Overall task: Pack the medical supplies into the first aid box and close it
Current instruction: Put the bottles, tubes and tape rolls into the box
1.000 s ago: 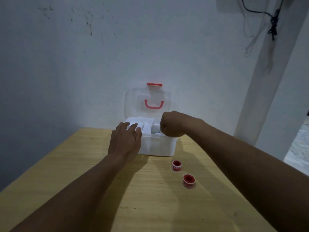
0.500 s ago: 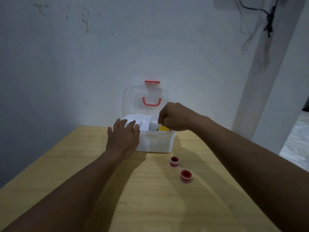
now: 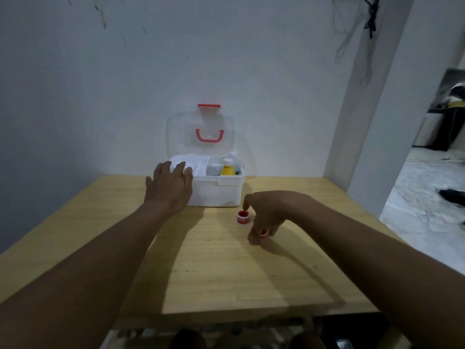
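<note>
The white first aid box (image 3: pixel 221 191) stands open at the back of the wooden table (image 3: pixel 226 273), its clear lid (image 3: pixel 176 132) with a red handle upright against the wall. A yellow bottle (image 3: pixel 227 170) with a white cap stands inside on the right. My left hand (image 3: pixel 169 187) rests flat on the box's left front corner. Two red and white tape rolls lie in front of the box. My right hand (image 3: pixel 266 212) is down over the nearer tape roll (image 3: pixel 263 233), fingers curled around it. The farther tape roll (image 3: pixel 243 217) sits free just left of that hand.
A white wall stands right behind the box. A white pillar (image 3: pixel 372 122) rises at the table's right back corner, with a doorway and floor beyond it. Black cables (image 3: pixel 371 18) hang on the wall at the top right.
My right hand has left the box and come down onto the nearer tape roll. The yellow bottle now stands in the box. My left hand has stayed on the box.
</note>
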Action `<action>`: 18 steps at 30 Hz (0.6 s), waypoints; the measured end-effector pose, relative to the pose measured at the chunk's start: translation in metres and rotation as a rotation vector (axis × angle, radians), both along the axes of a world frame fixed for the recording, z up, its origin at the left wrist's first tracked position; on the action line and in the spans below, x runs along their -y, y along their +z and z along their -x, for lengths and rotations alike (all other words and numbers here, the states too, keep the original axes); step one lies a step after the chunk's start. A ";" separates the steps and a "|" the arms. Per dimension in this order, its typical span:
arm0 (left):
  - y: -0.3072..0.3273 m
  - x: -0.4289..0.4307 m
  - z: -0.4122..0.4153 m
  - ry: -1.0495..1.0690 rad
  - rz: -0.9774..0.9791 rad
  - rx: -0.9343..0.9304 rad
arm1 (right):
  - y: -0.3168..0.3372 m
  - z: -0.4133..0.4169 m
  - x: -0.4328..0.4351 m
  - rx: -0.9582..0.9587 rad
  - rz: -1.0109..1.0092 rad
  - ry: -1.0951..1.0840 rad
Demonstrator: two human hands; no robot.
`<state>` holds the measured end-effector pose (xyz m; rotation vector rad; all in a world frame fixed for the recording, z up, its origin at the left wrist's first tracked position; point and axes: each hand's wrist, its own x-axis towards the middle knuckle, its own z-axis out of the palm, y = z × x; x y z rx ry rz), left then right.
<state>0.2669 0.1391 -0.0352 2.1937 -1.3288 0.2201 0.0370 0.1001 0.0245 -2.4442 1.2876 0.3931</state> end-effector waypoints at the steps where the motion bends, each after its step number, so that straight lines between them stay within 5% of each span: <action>1: 0.000 0.000 0.000 0.000 0.002 -0.001 | -0.003 0.000 0.000 0.023 0.021 -0.001; 18: -0.002 -0.006 -0.003 -0.009 0.151 -0.112 | -0.012 0.000 0.014 0.162 0.341 0.181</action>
